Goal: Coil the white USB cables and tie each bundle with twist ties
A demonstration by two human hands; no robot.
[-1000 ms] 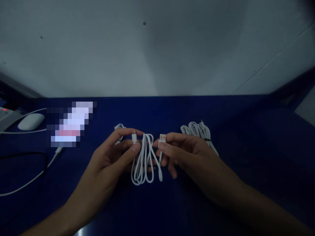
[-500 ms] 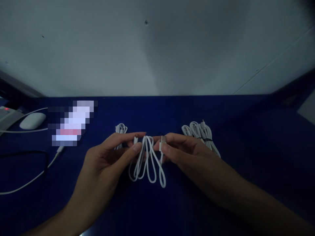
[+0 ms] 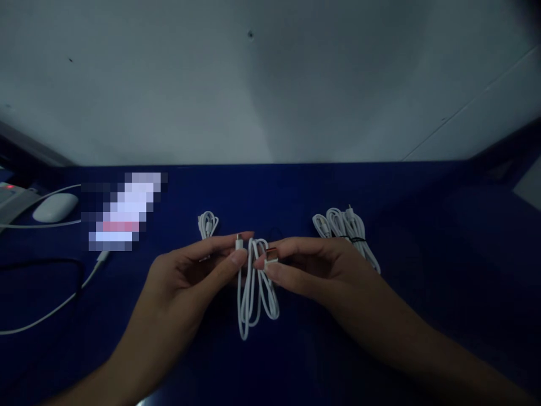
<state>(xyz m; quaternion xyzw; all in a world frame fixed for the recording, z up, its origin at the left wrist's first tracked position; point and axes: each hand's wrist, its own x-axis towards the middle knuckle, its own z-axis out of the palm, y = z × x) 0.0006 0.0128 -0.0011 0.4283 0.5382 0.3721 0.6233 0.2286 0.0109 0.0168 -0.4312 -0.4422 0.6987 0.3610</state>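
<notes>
A white USB cable [image 3: 249,299], gathered in long loops, hangs between my two hands above the blue table. My left hand [image 3: 198,270] is closed, its thumb and index finger pinching the small plug end and the loops beside it. With thumb and fingers my right hand [image 3: 308,265] pinches the wider USB plug [image 3: 271,256], its metal end pointing up. The loops dangle below the fingertips. Behind my left hand lies one coiled white cable [image 3: 208,223]. Behind my right hand lie several more coiled white cables [image 3: 338,223], at least one bound with a black tie.
On the left, a blurred-out lit phone [image 3: 129,208] has a white charging cable [image 3: 63,307] leading from it. A white mouse [image 3: 56,207] and a power strip [image 3: 14,197] with a red light are farther left. A pale wall [image 3: 190,84] rises behind the blue table [image 3: 262,192].
Both plugs have turned and now show more clearly between my fingers. My right hand has moved slightly left, and the loops hang closer together and lower on the left.
</notes>
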